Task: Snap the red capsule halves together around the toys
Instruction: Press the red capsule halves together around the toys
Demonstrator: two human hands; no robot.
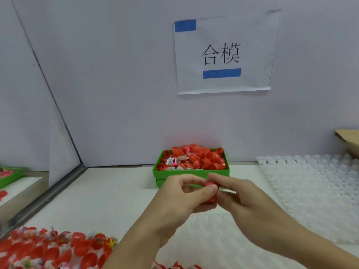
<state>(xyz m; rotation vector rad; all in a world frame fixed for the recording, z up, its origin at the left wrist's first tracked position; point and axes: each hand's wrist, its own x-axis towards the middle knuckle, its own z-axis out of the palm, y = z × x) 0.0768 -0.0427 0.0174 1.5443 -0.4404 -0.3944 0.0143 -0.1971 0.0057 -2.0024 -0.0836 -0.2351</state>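
Both hands squeeze one small red plastic capsule over the white worktop.

I see my left hand and right hand, each grip closed tight on the one capsule, in front of the green plastic bin. I think this is the snapping step; next I must push until it clicks. One bin, one bumpy white tray. The loose red halves are too many to count.

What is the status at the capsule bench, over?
Left hand and right hand both closed on one red capsule, held above the table. Green bin of capsule halves directly behind. Nothing in the way.
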